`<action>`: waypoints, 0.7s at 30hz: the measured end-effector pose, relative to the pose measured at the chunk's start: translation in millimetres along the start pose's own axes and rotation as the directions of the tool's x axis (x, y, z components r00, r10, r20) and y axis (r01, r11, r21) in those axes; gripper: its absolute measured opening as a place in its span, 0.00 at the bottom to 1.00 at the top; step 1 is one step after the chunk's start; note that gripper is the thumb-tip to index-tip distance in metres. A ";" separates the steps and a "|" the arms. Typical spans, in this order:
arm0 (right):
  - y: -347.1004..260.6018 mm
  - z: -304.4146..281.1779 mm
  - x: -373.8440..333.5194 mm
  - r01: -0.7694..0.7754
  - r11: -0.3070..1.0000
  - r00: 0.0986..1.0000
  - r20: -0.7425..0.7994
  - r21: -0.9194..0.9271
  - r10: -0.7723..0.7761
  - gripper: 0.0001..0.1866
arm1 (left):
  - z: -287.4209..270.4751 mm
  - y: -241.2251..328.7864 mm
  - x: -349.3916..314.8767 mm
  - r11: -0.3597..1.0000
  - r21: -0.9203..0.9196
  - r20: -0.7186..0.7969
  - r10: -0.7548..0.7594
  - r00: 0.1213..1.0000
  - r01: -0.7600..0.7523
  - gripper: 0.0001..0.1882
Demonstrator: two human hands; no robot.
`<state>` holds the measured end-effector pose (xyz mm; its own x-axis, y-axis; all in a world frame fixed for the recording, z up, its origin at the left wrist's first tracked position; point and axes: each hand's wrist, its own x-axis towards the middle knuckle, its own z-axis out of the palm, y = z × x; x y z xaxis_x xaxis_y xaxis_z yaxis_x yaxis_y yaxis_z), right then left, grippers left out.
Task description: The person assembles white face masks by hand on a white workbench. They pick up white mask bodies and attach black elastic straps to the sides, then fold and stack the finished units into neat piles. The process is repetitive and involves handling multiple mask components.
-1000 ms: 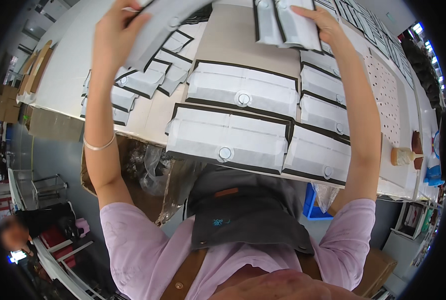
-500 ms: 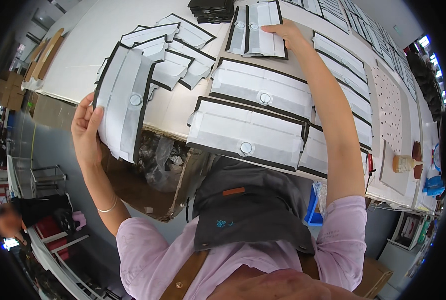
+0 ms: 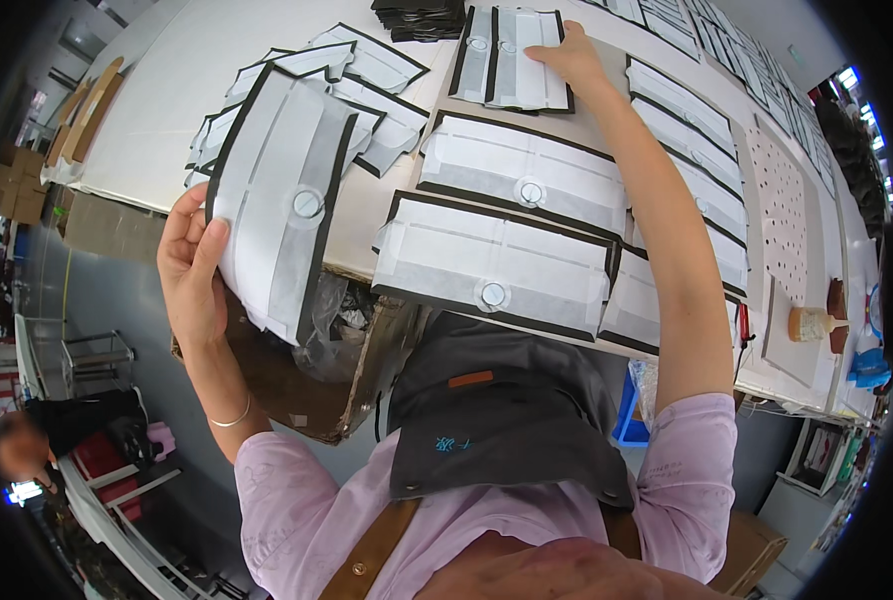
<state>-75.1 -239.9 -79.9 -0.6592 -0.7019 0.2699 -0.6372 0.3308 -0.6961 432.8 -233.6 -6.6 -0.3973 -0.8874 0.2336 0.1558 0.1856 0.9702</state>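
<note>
My left hand (image 3: 192,262) is closed on the left edge of a white panel (image 3: 278,170) with black borders and a round metal-looking disc. That panel is tilted upright over the table's front edge. My right hand (image 3: 574,62) reaches to the far side, its thumb and fingers apart at the right edge of another white panel (image 3: 529,78). A similar panel (image 3: 474,72) lies just left of that one. Two more lie lengthwise nearer me: a panel (image 3: 566,172) and, in front of it, a panel (image 3: 466,255).
A loose heap of similar panels (image 3: 391,125) lies at the left. Behind stands a black stack (image 3: 418,18). Rows of panels (image 3: 688,130) lie at the right, near a perforated board (image 3: 774,210) and a glue-like bottle (image 3: 811,324). Below the table edge is an open cardboard box (image 3: 361,375).
My left hand has moved slightly right and down with its panel, which now leans more to the right. My right hand has its fingers spread wider at the far panel's edge.
</note>
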 end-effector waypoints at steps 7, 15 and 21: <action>-86.4 -61.7 -38.9 0.452 0.880 0.885 0.046 0.144 -0.463 0.31 | 86.0 10.8 54.5 0.989 0.131 0.238 0.032 0.971 -0.065 0.19; -168.9 -139.7 -80.3 0.814 0.580 0.512 0.522 -0.040 -0.682 0.23 | 191.4 47.2 110.8 0.841 0.292 0.585 0.218 0.781 -0.454 0.15; -67.0 -118.8 -11.6 0.136 0.976 0.969 0.182 0.170 -0.166 0.23 | 208.3 2.6 154.1 0.272 0.470 0.351 0.815 0.460 -0.840 0.15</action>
<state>-72.1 -178.9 42.7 -0.4598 -0.8503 0.2560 -0.6435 0.1204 -0.7559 183.5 -282.0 45.4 -0.3732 -0.1092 0.9213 -0.0492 0.9940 0.0978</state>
